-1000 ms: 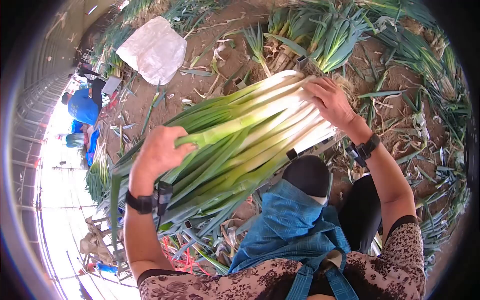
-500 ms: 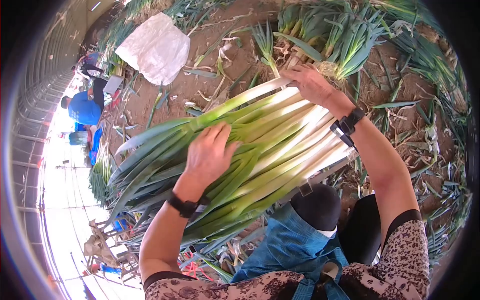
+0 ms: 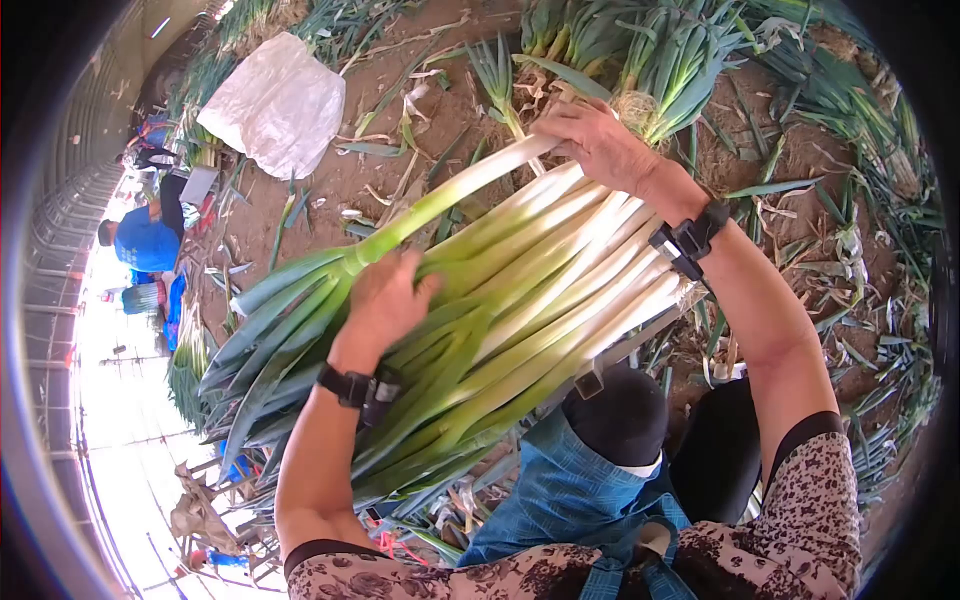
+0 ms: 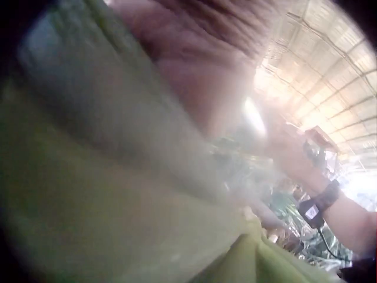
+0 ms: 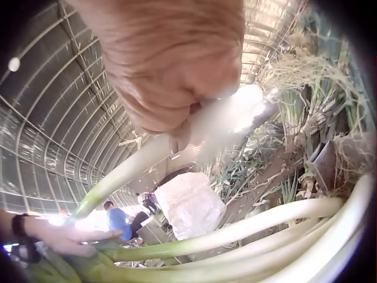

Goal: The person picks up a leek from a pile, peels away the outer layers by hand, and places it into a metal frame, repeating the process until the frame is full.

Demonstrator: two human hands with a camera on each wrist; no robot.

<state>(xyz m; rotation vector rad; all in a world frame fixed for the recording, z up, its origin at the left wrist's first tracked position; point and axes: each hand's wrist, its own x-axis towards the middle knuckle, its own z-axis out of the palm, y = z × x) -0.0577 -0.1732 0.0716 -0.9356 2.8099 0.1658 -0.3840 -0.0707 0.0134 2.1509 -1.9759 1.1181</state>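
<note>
A large heap of long green onions [image 3: 520, 300] lies across the middle of the head view, white ends to the right and leaves to the left. My right hand [image 3: 605, 150] grips one long green onion [image 3: 440, 200] near its white end, raised along the heap's far side. In the right wrist view the thumb and fingers wrap this onion's white shank [image 5: 138, 159]. Over the heap's leaf bases is my left hand [image 3: 388, 300], blurred, right beside the held onion's fork of leaves. Its fingers [image 5: 82, 236] look extended in the right wrist view, with nothing gripped.
Bunched green onions [image 3: 680, 60] with roots lie on the soil beyond the heap. A white plastic sack [image 3: 275, 105] is spread at the far left. Loose leaves litter the ground. Farther left sits another person [image 3: 148, 238] in blue. A dark metal bracket [image 3: 590, 385] edges the heap near my knee.
The held onion has gone from across the heap to its far side. My left hand has let go of its green part and moved right; my right hand has shifted slightly away from me.
</note>
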